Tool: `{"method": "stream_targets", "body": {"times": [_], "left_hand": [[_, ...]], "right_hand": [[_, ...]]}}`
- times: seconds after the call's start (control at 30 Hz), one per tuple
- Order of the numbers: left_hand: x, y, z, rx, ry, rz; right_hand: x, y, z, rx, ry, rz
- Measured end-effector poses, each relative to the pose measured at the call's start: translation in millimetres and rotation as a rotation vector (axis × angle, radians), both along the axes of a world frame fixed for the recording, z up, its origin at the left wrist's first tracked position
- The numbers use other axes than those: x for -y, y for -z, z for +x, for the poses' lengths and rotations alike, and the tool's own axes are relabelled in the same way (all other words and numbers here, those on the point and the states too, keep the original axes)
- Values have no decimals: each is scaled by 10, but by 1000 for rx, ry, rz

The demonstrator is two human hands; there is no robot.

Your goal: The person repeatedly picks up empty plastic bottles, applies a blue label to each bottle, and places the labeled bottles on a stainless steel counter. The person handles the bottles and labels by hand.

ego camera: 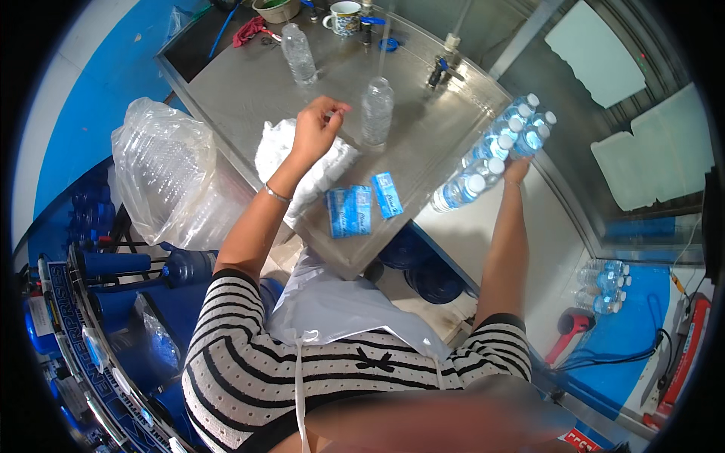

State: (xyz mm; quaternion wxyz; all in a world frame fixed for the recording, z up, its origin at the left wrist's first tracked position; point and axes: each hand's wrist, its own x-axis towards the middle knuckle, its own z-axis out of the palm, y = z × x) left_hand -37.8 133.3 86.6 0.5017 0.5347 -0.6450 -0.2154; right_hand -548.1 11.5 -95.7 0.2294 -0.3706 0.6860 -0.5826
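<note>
My left hand (322, 124) is raised over a steel counter (334, 252), with fingers curled and the thumb near the index finger; whether it holds anything small cannot be told. Under that wrist lies a white plastic bag (308, 170) with a bumpy surface. An uncapped clear plastic bottle (377, 113) stands upright just right of the hand, and another clear bottle (299, 55) stands farther back. Blue printed labels (348, 211) lie flat near the counter's corner. At the right edge, my right hand (517, 169) touches one of several white-capped, blue-labelled water bottles (491, 148); its fingers are mostly hidden.
A large clear plastic bag of empty bottles (170, 175) is beside the counter's left edge. Valves (439, 71), a flowered mug (344, 20) and a red cloth (248, 32) are at the back. At the right are a red heat gun (568, 340) and more labelled bottles (603, 283).
</note>
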Motion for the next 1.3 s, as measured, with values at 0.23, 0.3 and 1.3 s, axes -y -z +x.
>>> {"method": "stream_targets", "body": {"times": [0.23,0.3,1.3], "left_hand": [[1149,330,1222,-88,-564,-102],[1501,447,1536,-11,-479,20],[876,629,2069,18,253,124]], "right_hand": [[-660,-268,161,89,63,-251],[-1120,-818,590,12,333,-439],[1061,-1221,5419,800,-755,355]]}}
